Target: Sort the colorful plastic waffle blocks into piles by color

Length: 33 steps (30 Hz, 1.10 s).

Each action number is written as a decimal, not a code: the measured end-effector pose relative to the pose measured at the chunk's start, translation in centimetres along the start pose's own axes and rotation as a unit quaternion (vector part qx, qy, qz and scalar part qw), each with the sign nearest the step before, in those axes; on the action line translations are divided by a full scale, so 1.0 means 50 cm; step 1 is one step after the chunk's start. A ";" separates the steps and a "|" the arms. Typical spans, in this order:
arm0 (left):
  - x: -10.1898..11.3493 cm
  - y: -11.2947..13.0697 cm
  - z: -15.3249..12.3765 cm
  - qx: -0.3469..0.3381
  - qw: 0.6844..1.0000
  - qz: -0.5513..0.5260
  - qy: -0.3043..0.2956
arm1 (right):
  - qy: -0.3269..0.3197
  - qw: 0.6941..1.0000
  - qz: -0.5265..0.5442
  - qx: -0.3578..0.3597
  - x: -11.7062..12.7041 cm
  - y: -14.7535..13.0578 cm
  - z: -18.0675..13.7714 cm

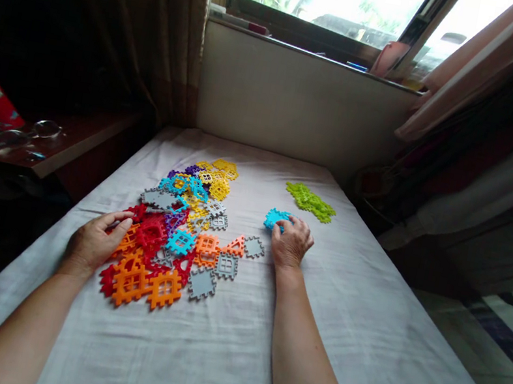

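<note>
A heap of flat plastic interlocking tiles (180,231) in orange, red, grey, blue, yellow and purple lies on a white sheet (217,357). My left hand (93,243) rests flat at the heap's left edge, fingers stretched over red and orange tiles. My right hand (291,241) is to the right of the heap, its fingers curled on a blue tile (275,218) lying apart on the sheet. A small group of green tiles (310,201) sits farther back on the right. A grey tile (254,246) lies just left of my right hand.
A wall and window sill (311,53) close off the far end, with curtains (175,32) on both sides. A dark wooden side table (46,145) with glassy objects stands at the left. The sheet's right edge drops to a tiled floor (510,329).
</note>
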State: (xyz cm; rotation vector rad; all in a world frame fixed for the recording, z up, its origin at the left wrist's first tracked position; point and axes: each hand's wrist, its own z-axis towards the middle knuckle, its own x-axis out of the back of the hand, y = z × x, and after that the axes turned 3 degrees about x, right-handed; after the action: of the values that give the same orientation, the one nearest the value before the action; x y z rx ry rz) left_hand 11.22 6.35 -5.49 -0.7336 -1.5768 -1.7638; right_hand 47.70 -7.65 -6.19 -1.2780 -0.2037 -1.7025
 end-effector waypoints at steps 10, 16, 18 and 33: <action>-0.006 -0.013 0.003 -0.040 0.999 -0.006 0.013 | -0.020 0.992 0.073 0.096 -0.008 -0.072 -0.019; -0.008 -0.013 0.003 -0.029 0.999 -0.012 0.010 | -0.185 0.919 0.149 0.315 -0.002 -0.211 -0.100; -0.009 -0.016 0.004 -0.036 0.999 -0.016 0.012 | -0.211 0.900 0.141 0.356 -0.001 -0.233 -0.125; -0.005 -0.016 0.008 -0.019 1.000 -0.010 0.003 | -0.060 0.979 0.082 0.177 0.026 -0.072 -0.057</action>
State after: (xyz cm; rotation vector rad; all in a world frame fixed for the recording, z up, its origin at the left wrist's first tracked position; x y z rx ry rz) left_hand 10.73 6.83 -6.14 -0.7323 -1.5560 -1.8126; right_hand 43.11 -8.28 -4.98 -1.0982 -0.4394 -1.3767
